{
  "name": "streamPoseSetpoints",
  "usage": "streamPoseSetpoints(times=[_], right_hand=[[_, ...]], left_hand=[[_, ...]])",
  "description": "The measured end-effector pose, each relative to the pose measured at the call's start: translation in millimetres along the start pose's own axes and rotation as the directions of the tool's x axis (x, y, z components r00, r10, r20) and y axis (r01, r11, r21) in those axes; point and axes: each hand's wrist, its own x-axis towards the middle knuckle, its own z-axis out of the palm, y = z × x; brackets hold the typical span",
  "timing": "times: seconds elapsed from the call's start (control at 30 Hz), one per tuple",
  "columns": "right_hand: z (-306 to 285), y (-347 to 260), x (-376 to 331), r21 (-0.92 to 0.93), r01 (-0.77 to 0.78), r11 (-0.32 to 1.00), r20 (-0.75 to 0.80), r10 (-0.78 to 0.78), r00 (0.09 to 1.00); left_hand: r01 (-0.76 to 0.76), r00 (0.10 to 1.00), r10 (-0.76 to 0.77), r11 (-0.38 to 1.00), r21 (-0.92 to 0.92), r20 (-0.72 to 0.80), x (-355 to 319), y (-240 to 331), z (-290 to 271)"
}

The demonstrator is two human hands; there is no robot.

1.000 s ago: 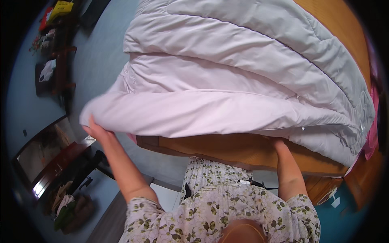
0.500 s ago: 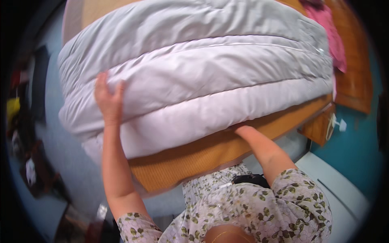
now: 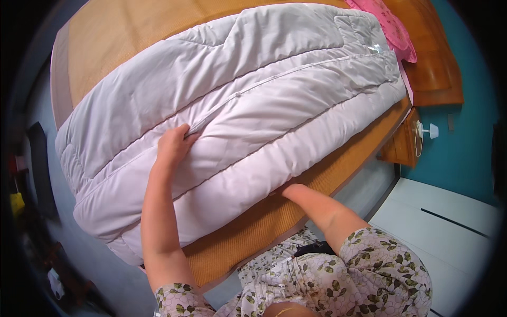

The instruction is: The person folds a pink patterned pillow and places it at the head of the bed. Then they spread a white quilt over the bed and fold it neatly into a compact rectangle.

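Note:
A thick white quilt (image 3: 296,113), folded lengthwise in long padded layers, lies across a bed covered with a tan woven mat (image 3: 227,253). On its upper side, my left hand (image 3: 176,147) is closed on a fold of the quilt along a seam, pulling small creases toward the fingers. My right hand (image 3: 288,188) reaches under the quilt's near edge, just above the mat. The quilt hides the fingers of that hand.
A pink pillow (image 3: 388,29) lies at the wooden headboard (image 3: 435,68) on the right. Beside the bed, a wooden nightstand (image 3: 404,145) stands near a small white lamp (image 3: 432,131). A white cabinet (image 3: 438,214) is at lower right.
My left hand was spread over the quilt and now grips a fold farther right and nearer me. The right hand stays at the near edge. The whole view has shifted and turned.

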Motion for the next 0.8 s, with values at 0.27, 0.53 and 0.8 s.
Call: streamPoseSetpoints(times=[0.27,0.53,0.8], right_hand=[[-19.2,-35.2,3.8,-0.2,-0.209,0.957,-0.121,0.188,0.975],[10.5,-20.8,-10.1,-0.228,0.137,0.964,0.029,-0.134,0.991],[26.1,0.1,-13.6,-0.204,0.163,0.965,-0.009,-0.169,0.986]], left_hand=[[0.062,0.925,-0.085,0.995,-0.073,-0.369,-5.5,-56.7,19.5],[0.547,0.583,-0.21,0.816,0.188,-0.785,-149.0,-99.2,-27.9],[0.389,-0.584,-0.785,-0.045,-0.92,-0.208,-347.4,-190.1,36.5]])
